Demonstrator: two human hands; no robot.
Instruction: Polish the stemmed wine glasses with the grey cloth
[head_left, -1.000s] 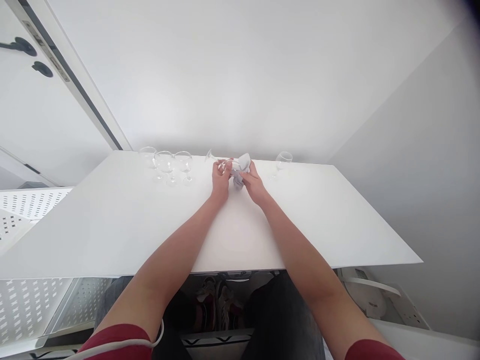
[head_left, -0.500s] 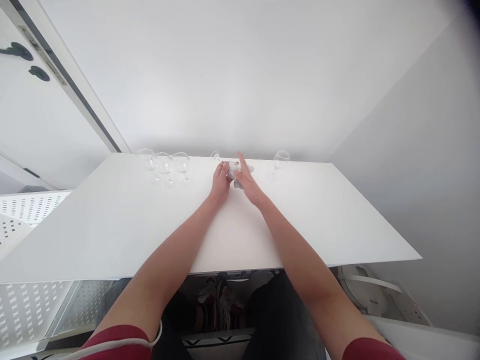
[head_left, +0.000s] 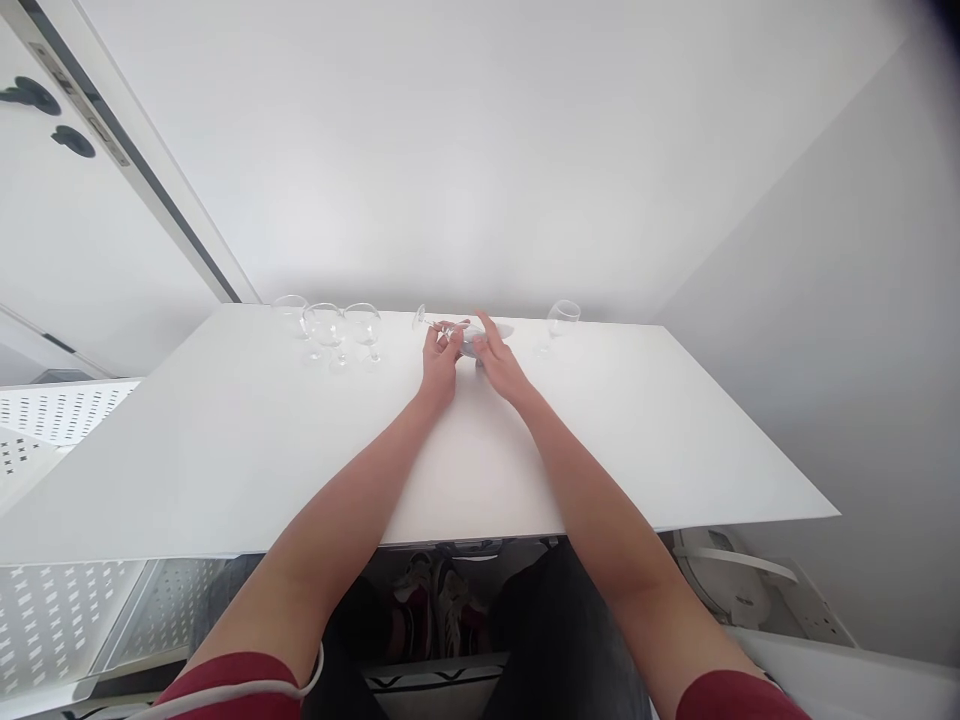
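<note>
A clear stemmed wine glass lies sideways between my hands above the table, its foot [head_left: 419, 318] pointing left. My left hand [head_left: 442, 362] is closed around the glass near the stem and the lower bowl. My right hand [head_left: 501, 364] presses a pale grey-white cloth [head_left: 506, 330] to the bowl, its fingers wrapped over the rim end. Most of the bowl is hidden by fingers and cloth. To the right, a single wine glass [head_left: 563, 316] stands upright. Three more upright glasses, one of them a wine glass [head_left: 362, 324], stand close together on the left.
The white table [head_left: 465, 470] runs up to a white wall [head_left: 450, 150]. A door with a dark handle [head_left: 31, 95] is at the upper left. White perforated racks [head_left: 67, 620] stand at the lower left, and a round white appliance [head_left: 724, 580] sits below the table's right side.
The held glass has turned, so its foot is further left and more edge-on. My right hand's fingers have closed in from a raised pose onto the cloth and bowl.
</note>
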